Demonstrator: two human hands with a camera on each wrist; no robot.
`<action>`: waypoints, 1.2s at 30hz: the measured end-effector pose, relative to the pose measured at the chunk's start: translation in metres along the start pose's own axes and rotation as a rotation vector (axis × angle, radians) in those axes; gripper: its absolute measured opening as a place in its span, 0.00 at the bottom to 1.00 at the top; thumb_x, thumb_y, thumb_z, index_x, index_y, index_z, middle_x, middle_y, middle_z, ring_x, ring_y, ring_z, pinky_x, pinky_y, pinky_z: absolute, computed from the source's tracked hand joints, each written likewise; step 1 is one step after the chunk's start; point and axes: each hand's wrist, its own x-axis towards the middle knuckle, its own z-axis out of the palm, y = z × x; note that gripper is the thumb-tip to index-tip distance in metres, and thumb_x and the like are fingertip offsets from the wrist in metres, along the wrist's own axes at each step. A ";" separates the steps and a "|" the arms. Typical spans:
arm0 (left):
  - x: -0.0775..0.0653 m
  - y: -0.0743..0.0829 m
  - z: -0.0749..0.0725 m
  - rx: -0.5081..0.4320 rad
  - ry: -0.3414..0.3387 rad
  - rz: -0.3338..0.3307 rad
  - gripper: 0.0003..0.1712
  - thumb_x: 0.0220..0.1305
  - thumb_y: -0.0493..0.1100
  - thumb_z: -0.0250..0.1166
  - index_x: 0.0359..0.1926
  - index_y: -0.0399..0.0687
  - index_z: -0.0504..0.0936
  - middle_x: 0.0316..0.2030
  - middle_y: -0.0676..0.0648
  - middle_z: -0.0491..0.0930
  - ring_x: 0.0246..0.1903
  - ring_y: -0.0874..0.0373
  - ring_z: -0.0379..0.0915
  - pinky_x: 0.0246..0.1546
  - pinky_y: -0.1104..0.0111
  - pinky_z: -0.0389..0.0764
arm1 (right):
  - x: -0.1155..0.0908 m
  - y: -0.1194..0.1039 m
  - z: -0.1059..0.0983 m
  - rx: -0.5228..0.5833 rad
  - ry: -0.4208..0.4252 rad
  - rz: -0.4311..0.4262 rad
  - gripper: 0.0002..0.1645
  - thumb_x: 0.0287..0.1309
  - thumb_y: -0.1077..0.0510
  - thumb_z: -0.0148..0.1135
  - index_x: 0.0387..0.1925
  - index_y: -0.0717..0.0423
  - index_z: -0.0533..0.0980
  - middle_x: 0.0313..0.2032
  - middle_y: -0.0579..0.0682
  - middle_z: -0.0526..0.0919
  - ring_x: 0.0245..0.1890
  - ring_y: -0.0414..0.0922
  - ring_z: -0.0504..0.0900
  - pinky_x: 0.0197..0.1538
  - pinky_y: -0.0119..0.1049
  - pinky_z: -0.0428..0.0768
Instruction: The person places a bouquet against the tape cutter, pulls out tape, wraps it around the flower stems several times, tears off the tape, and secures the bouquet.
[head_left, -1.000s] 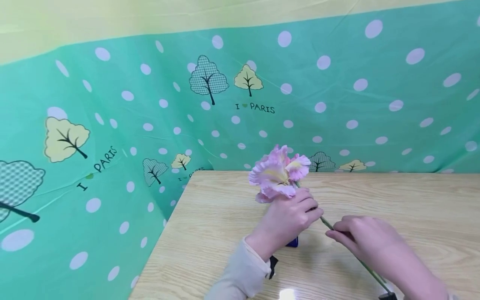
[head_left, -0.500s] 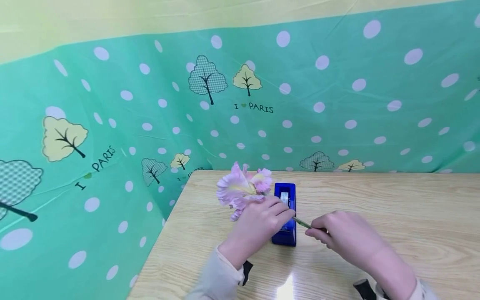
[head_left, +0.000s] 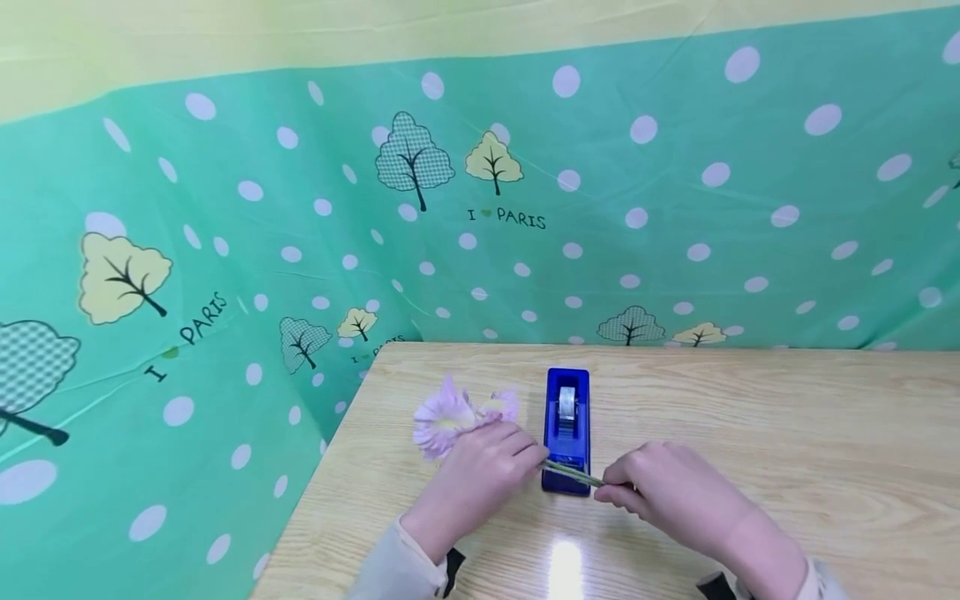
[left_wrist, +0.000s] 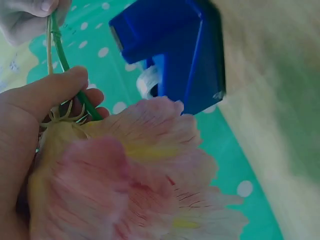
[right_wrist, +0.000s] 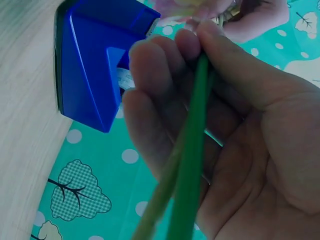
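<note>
Pale pink-purple flowers [head_left: 442, 421] with ruffled petals droop at the left of the head view. My left hand [head_left: 480, 467] grips their stems just under the blooms. Farther along, my right hand [head_left: 667, 492] pinches the same stems [head_left: 572, 473] between thumb and fingers. The right wrist view shows two stems, a thick green one [right_wrist: 187, 165] and a browner one [right_wrist: 162, 197], side by side across the palm. A blue tape dispenser [head_left: 553, 433] with a clear roll [head_left: 567, 404] stands on the table; the stretch of stem between my hands crosses over its near end in the head view.
The light wood table [head_left: 750, 400] reaches back to a green dotted cloth [head_left: 675, 167] printed with trees, which also hangs along the left side. Black pieces [head_left: 453, 567] show at both wrists.
Both hands have moved left and down with the flowers, bringing the blooms to the dispenser's left. The dispenser, mostly hidden behind the left hand before, is now in plain view.
</note>
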 end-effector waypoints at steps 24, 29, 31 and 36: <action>-0.011 0.005 0.017 -0.188 -0.241 -0.104 0.11 0.69 0.54 0.63 0.44 0.58 0.87 0.39 0.59 0.83 0.40 0.67 0.80 0.57 0.68 0.79 | 0.001 0.013 0.017 0.019 -0.045 0.053 0.21 0.64 0.50 0.63 0.15 0.41 0.74 0.12 0.31 0.65 0.13 0.28 0.61 0.20 0.25 0.66; -0.011 0.008 0.019 -0.187 -0.255 -0.141 0.08 0.66 0.51 0.66 0.43 0.59 0.88 0.39 0.59 0.87 0.42 0.66 0.82 0.61 0.65 0.76 | 0.001 0.015 0.023 -0.011 -0.012 0.055 0.19 0.64 0.51 0.64 0.16 0.41 0.74 0.14 0.31 0.66 0.14 0.28 0.61 0.21 0.26 0.66; -0.011 0.009 0.021 -0.162 -0.254 -0.139 0.07 0.66 0.51 0.66 0.41 0.60 0.88 0.38 0.59 0.87 0.41 0.66 0.82 0.63 0.64 0.75 | 0.001 0.015 0.025 -0.027 0.002 0.062 0.19 0.63 0.51 0.64 0.17 0.42 0.74 0.15 0.31 0.66 0.15 0.29 0.61 0.22 0.26 0.66; -0.012 0.008 0.023 -0.099 -0.249 -0.121 0.06 0.64 0.51 0.68 0.40 0.61 0.88 0.37 0.59 0.87 0.43 0.65 0.82 0.63 0.63 0.75 | 0.005 0.014 0.027 -0.032 0.015 0.095 0.16 0.63 0.50 0.65 0.19 0.43 0.74 0.17 0.33 0.69 0.17 0.30 0.64 0.23 0.27 0.67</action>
